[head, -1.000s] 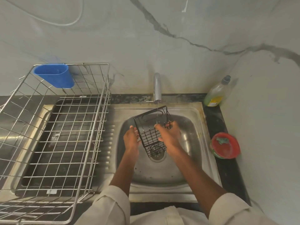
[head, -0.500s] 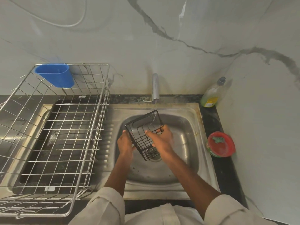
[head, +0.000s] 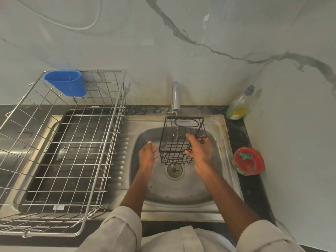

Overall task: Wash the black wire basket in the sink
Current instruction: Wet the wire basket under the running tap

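Basket: the black wire basket (head: 181, 140) hangs over the sink (head: 225, 142) under the tap (head: 175, 96), above the drain (head: 174, 170).
Grip: right hand (head: 201, 151) clamps its right side; left hand (head: 148, 154) is relaxed, just beside it.
Doing it well: turn every wire face under the thin stream.

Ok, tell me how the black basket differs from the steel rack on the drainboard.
The black basket is small and dark; the steel rack is much larger and shiny silver. The basket is held up over the sink under the tap, in the grip of the right hand, while the rack sits on the drainboard untouched. The rack carries a blue cup on its rim; the basket looks empty. Both are open wire grids.
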A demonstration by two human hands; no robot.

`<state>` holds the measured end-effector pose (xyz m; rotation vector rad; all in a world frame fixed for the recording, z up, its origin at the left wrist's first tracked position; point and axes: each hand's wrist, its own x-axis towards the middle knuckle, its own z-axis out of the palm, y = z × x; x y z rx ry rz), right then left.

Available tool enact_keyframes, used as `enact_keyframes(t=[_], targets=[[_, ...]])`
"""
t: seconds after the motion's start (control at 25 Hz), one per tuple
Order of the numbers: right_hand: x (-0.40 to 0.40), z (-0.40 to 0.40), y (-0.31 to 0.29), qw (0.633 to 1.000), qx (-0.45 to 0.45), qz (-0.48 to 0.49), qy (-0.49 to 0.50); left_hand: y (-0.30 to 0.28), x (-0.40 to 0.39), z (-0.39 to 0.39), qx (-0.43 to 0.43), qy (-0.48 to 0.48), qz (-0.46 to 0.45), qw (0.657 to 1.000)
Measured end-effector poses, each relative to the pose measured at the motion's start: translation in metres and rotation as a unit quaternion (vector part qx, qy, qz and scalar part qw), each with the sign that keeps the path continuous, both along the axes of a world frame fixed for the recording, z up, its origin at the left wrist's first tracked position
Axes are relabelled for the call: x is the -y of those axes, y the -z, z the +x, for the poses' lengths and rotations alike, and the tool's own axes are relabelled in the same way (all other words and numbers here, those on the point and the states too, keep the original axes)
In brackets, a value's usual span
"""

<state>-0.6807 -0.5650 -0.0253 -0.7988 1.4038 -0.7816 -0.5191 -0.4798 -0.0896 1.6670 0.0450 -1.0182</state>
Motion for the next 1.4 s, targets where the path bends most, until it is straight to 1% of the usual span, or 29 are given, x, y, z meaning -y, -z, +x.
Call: enact_keyframes(t=[0.16, 0.32, 0.44, 0.6, 0.72, 0.88, 1.0, 1.2, 1.4], targets=[[0.008, -0.010, 0.000, 0.998, -0.022, -0.007, 0.056, -0.004, 0.005, -0.009, 0.007, 0.051, -0.021, 0.998], [0.012, -0.013, 0.004, 0.996, -0.028, 0.005, 0.079, -0.003, 0.010, -0.015, 0.025, 0.096, -0.029, 0.995], [0.014, -0.017, 0.009, 0.996, 0.008, 0.033, 0.088, 0.005, 0.010, -0.014, 0.036, 0.104, -0.017, 0.994], [0.017, -0.033, 0.017, 0.988, 0.059, 0.100, 0.105, 0.010, 0.006, -0.015, 0.027, 0.091, 0.024, 0.995], [0.019, -0.040, 0.023, 0.983, 0.086, 0.113, 0.119, 0.008, 0.006, -0.018, 0.016, 0.074, 0.030, 0.997], [0.024, -0.038, 0.011, 0.986, 0.074, 0.083, 0.123, 0.012, 0.008, -0.018, 0.000, 0.085, 0.020, 0.996], [0.026, -0.036, -0.001, 0.990, 0.045, 0.030, 0.128, 0.015, 0.012, -0.020, -0.022, 0.103, 0.012, 0.994], [0.023, -0.038, -0.020, 0.994, -0.002, -0.042, 0.097, 0.015, 0.026, -0.028, -0.069, 0.115, -0.006, 0.991], [0.025, -0.042, -0.022, 0.994, -0.002, -0.085, 0.069, 0.016, 0.038, -0.033, -0.122, 0.132, -0.026, 0.983]])
